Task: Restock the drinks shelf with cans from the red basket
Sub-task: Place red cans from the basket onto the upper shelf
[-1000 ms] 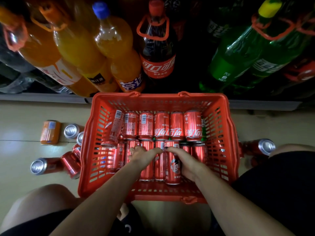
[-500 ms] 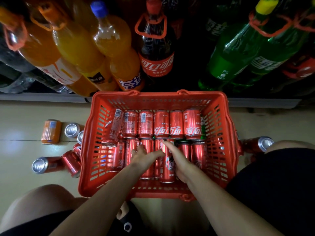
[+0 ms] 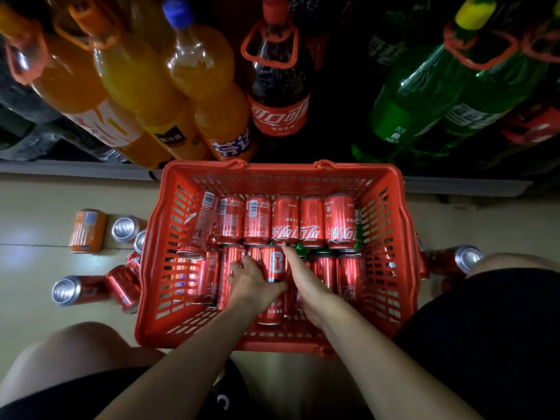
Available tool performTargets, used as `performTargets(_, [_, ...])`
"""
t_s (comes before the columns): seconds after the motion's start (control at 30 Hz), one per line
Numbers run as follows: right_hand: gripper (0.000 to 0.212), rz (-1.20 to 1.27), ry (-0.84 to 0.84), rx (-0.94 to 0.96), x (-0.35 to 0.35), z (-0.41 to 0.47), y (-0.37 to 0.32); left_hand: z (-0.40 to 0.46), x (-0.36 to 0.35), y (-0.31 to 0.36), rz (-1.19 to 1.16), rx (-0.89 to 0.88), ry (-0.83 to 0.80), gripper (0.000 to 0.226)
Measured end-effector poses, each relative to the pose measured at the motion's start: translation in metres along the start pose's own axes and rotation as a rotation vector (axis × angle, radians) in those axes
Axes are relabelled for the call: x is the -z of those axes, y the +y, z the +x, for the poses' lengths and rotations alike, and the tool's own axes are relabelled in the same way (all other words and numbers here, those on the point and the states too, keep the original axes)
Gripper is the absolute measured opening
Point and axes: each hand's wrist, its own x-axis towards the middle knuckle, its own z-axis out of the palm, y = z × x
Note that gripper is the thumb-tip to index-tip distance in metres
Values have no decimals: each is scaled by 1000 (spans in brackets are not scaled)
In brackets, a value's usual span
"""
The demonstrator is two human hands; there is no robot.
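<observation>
Both hands reach into the red basket (image 3: 406,237) on the floor. The left hand (image 3: 253,281) curls round a red can (image 3: 274,265) in the near row; the right hand (image 3: 303,280) lies beside it, fingers extended, holding nothing. The can's long axis points away from the person, toward the drinks shelf (image 3: 75,169) just beyond the basket's far rim. The left hand is therefore better placed to lift.

The green can (image 3: 302,249) in the red basket (image 3: 403,237) is mostly hidden under red cans. The picture's top edge cuts off the big bottles (image 3: 424,95). The left hand (image 3: 253,280) covers part of 1 red can (image 3: 274,263).
</observation>
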Motion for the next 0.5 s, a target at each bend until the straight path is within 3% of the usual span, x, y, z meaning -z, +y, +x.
performTargets(0.1, [93, -14, 80, 32, 6, 10, 9, -3, -1, 2, 53, -17, 13, 111])
performTargets(0.17, [96, -31, 105, -22, 7, 5, 3, -4, -1, 3, 83, -29, 19, 110])
performTargets(0.33, [73, -67, 68, -40, 11, 5, -7, -9, 6, 4, 107, -65, 73, 109])
performTargets(0.5, [55, 30, -49, -39, 5, 5, -5, -8, 21, 0, -62, -36, 152, 94])
